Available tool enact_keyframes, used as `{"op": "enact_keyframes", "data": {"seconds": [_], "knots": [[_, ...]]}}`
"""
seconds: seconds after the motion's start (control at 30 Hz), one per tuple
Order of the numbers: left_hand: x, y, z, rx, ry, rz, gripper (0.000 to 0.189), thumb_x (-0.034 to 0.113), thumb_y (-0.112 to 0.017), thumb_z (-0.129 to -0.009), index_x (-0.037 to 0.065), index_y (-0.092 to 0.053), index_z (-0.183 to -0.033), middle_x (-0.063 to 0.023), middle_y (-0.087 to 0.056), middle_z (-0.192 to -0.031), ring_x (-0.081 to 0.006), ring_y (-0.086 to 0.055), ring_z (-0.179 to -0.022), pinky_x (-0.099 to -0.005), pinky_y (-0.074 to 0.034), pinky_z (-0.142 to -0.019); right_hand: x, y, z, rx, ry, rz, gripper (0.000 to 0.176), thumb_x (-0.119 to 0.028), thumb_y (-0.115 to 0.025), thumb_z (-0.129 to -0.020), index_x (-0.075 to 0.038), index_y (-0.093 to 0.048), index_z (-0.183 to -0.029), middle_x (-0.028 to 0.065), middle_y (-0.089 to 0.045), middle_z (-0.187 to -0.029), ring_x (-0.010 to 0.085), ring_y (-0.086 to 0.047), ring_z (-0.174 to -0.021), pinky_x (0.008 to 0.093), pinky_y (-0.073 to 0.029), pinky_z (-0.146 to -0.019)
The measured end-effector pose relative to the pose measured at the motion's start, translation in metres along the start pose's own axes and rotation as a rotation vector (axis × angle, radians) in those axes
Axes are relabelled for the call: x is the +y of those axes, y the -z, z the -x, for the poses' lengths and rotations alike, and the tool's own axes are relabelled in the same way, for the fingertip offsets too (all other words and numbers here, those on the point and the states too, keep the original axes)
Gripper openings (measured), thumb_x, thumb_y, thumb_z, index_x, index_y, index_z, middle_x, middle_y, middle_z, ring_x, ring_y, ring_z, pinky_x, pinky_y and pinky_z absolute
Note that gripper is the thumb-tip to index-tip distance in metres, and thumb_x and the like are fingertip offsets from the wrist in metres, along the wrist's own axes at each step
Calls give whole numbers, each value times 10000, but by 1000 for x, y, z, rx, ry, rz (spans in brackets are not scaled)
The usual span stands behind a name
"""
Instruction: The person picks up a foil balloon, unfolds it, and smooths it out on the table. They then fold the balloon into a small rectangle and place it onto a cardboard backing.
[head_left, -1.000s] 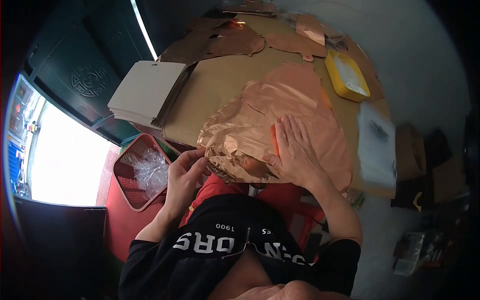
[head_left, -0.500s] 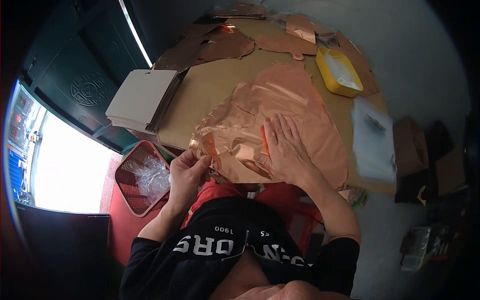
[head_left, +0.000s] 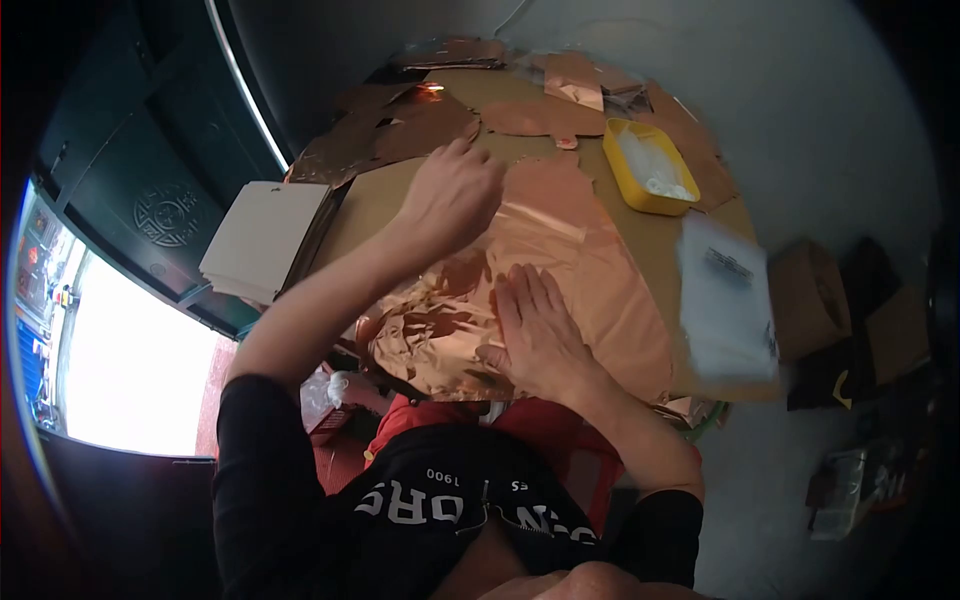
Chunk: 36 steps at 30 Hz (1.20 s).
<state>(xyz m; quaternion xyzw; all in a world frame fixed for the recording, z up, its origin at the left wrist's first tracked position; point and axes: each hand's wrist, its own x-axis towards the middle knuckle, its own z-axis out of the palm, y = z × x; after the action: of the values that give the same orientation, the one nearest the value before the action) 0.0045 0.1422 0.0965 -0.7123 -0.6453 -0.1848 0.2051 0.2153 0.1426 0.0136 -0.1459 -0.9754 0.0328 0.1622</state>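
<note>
A large sheet of shiny copper-coloured foil [head_left: 610, 290] lies on the tan tabletop, crumpled and glossy at its near left part. My right hand [head_left: 545, 335] rests flat on the middle of the sheet, fingers stretched out. Over the sheet's far left side, my left hand [head_left: 455, 195] is closed, with its fingers curled under. Whatever it grips, if anything, is hidden by the hand. My left forearm crosses above the sheet's left edge and covers part of it.
A yellow tub [head_left: 650, 190] with clear plastic inside stands at the back right. A stack of white cards [head_left: 265, 235] lies left, clear plastic bags [head_left: 725, 300] lie right. More copper-coloured pieces [head_left: 425, 135] cover the far edge. A red basket [head_left: 325, 425] sits below left.
My left hand has moved from the sheet's near left corner up to its far left side. The foil at the near left looks more crumpled. My right hand stays flat on the sheet.
</note>
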Motion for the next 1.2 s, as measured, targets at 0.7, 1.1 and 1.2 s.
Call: {"op": "enact_keyframes", "data": {"seconds": [0.7, 1.1, 1.2], "knots": [[-96, -222, -206, -240, -14, -8, 224, 248, -600, -872, 74, -717, -953, -142, -718, -988, -310, -696, -938, -431, -561, -775, -3, 15, -8, -36, -49, -141, 778, -477, -645, -851, 150, -456, -1272, 382, -440, -1322, 510, -392, -1300, 542, -252, -1137], [-80, -162, -189, -277, 192, 97, 406, 346, -671, -836, 35, -651, -1096, -174, -682, -1092, -345, -635, -1070, -444, -512, -904, -2, 14, -6, -68, -39, -88, 792, -446, -603, -880, 166, -399, -1339, 386, -409, -1367, 492, -367, -1328, 524, -218, -1161], [-68, -110, -158, -265, 116, 120, 360, 333, -662, -846, 24, -676, -1030, -181, -697, -1030, -357, -658, -997, -454, -518, -864, -2, 10, -2, -31, -24, -84, 784, -432, -599, -883, 164, -388, -1345, 381, -390, -1382, 501, -354, -1330, 531, -219, -1158]]}}
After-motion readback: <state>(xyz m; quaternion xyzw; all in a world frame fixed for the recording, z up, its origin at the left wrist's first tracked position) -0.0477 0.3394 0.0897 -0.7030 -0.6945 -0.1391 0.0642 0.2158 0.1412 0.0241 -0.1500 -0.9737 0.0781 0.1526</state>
